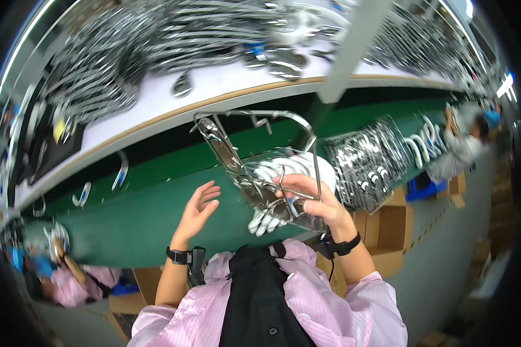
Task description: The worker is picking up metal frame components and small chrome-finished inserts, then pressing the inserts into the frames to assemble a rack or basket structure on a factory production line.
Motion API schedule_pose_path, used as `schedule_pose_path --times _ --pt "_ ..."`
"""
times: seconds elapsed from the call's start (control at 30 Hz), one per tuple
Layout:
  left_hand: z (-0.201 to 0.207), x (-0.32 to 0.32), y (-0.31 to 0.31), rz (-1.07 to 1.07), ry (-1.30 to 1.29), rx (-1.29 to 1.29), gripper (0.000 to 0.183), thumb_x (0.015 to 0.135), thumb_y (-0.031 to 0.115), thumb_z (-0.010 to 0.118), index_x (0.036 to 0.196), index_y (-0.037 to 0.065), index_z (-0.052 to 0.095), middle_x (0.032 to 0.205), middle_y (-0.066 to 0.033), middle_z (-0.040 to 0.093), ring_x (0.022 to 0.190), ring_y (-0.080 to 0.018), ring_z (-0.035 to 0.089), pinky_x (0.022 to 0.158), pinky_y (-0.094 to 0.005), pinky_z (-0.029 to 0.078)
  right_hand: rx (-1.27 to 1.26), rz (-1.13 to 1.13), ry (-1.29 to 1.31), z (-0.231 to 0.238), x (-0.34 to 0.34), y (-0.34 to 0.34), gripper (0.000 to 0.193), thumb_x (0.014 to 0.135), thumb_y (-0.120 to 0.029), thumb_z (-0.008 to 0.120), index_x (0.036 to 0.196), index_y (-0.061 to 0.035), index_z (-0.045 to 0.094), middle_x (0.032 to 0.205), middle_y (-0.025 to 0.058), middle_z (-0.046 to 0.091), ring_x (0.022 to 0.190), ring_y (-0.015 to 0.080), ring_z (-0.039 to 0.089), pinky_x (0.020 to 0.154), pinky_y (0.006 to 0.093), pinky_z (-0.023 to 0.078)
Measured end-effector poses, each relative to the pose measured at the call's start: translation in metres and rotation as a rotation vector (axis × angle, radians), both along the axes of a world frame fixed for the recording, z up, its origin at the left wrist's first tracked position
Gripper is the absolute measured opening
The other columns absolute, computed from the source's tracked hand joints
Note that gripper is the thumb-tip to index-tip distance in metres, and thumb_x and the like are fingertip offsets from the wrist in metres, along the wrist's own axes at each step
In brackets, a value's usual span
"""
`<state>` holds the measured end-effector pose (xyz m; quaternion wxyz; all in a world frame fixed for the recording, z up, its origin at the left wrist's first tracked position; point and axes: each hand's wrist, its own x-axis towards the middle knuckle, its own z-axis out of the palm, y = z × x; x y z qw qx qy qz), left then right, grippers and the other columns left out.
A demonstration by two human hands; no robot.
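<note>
My right hand has its fingers closed around a shiny chrome metal rack, with a broad polished strip and a bent rod frame. The rack is tilted above the green work surface; its exact kind cannot be made out. My left hand is apart from the rack, to its left, fingers spread and holding nothing. Behind the rack lie white curved pieces, partly hidden by it. White, finger-like shapes show below the rack's near end.
A tray of chrome parts sits right of the rack. Piled chrome parts fill the raised white shelf, crossed by a grey post. Cardboard boxes stand at right. Co-workers sit at both ends.
</note>
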<state>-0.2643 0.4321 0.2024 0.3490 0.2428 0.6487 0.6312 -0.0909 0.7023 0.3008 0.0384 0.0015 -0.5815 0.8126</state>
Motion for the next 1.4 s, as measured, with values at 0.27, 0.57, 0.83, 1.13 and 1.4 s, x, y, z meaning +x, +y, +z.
schedule_pose_path --times 0.27,0.57,0.83,1.13,1.4 --pt "-0.03 -0.005 -0.137 0.412 -0.571 0.165 0.054 0.105 0.043 0.026 0.128 -0.002 0.046 0.113 -0.0207 0.063 0.092 -0.0314 0.068 0.079 -0.0408 0.058 -0.53 0.177 -0.297 -0.105 -0.12 -0.137 0.068 0.102 -0.053 0.025 0.134 0.0031 0.045 0.117 0.0178 0.062 0.096 0.02 0.062 0.094 0.0384 0.05" --pt "-0.048 -0.007 -0.22 0.656 -0.773 0.17 0.038 0.103 0.035 0.041 0.124 0.005 0.051 0.098 -0.016 0.066 0.073 -0.0229 0.067 0.063 -0.034 0.058 -0.851 0.044 -0.342 -0.14 -0.128 -0.24 0.051 0.099 -0.04 0.039 0.13 -0.0003 0.047 0.122 0.0148 0.058 0.11 0.0312 0.058 0.099 0.0433 0.047" --pt "-0.076 -0.012 -0.218 0.579 -0.904 0.155 0.035 0.1 0.037 0.047 0.118 0.009 0.058 0.099 -0.0127 0.068 0.074 -0.0191 0.064 0.065 -0.0307 0.054 -1.123 0.174 -0.139 -0.173 -0.14 -0.246 0.038 0.09 -0.029 0.064 0.115 -0.0009 0.055 0.115 0.0145 0.06 0.106 0.024 0.06 0.092 0.039 0.051" --pt "-0.073 -0.063 -0.228 0.609 -0.602 0.202 0.038 0.102 0.041 0.042 0.121 0.009 0.048 0.096 -0.0146 0.066 0.07 -0.0241 0.066 0.06 -0.0347 0.056 -0.653 -0.097 -0.528 -0.205 -0.117 -0.231 0.045 0.091 -0.01 0.058 0.133 -0.0043 0.044 0.104 0.0073 0.06 0.08 0.0157 0.057 0.064 0.0288 0.047" --pt "-0.1 -0.059 -0.209 0.559 -0.874 0.25 0.038 0.102 0.04 0.043 0.125 0.01 0.047 0.099 -0.015 0.066 0.074 -0.0249 0.066 0.064 -0.0354 0.056 -0.557 -0.118 -0.27 -0.175 -0.12 -0.233 0.05 0.078 -0.017 0.075 0.121 0.0003 0.057 0.108 0.0108 0.064 0.09 0.0163 0.062 0.068 0.0267 0.05"
